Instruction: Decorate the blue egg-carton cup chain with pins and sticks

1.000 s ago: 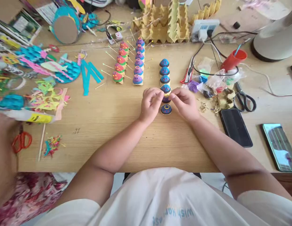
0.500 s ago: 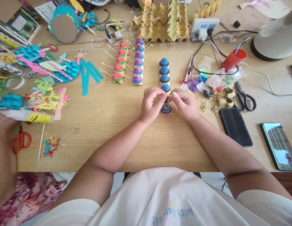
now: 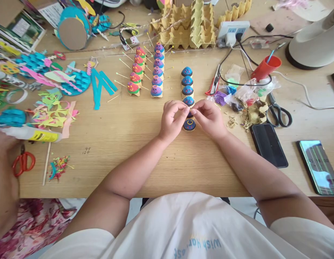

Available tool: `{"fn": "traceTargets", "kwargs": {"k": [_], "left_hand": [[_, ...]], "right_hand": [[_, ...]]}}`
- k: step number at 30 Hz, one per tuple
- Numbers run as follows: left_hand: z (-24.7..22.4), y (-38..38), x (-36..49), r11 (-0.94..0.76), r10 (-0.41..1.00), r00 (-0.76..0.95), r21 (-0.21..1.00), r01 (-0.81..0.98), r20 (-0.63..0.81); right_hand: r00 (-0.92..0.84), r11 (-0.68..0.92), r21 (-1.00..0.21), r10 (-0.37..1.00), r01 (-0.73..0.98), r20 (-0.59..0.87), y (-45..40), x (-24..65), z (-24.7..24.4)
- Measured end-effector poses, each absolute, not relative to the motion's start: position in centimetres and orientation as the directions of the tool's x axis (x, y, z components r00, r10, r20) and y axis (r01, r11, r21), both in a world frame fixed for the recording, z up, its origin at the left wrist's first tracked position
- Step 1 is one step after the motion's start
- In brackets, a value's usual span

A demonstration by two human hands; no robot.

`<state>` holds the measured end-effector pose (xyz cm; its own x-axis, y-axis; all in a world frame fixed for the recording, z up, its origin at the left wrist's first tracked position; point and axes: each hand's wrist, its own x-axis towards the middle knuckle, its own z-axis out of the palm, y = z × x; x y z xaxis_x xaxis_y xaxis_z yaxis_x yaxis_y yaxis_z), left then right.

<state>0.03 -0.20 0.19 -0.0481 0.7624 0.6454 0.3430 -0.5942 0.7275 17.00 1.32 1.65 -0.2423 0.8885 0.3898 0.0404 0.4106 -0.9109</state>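
Note:
My left hand point(image 3: 172, 120) and my right hand point(image 3: 210, 118) meet at their fingertips over a row of blue domes. Thumb and forefinger of each are pinched together around a thin yellow strip, probably clay, now almost fully hidden by the fingers. Below them is the front dome point(image 3: 189, 124), dark blue with a yellow ring and small red marks. Another blue dome point(image 3: 188, 101) with a face shows just behind my fingertips, and several more run away from me. One dome between these is mostly covered by my hands.
Left of the row stand purple-blue domes point(image 3: 156, 91) and red-green domes point(image 3: 133, 87) with pins sticking out. To the right lie a cutter point(image 3: 214, 84), clay bags point(image 3: 247, 93), scissors point(image 3: 278, 113) and a phone point(image 3: 268, 145). Another person's arm point(image 3: 5, 180) rests at far left.
My fingertips have come closer together, and the yellow strip that showed between them is now mostly covered. The view has shifted very slightly; the domes stay in place.

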Motion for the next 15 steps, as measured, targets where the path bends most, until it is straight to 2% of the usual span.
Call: {"fn": "traceTargets", "kwargs": {"k": [8, 15], "left_hand": [[0.2, -0.2, 0.1, -0.576, 0.774, -0.06, 0.74, 0.346, 0.63], [0.6, -0.4, 0.0, -0.538, 0.81, -0.039, 0.77, 0.343, 0.585]], "right_hand": [[-0.256, 0.45, -0.885, 0.875, 0.12, 0.41, 1.2, 17.2, 2.5], [-0.242, 0.401, -0.9, 0.903, 0.174, 0.356, 0.8, 17.2, 3.2]]}}
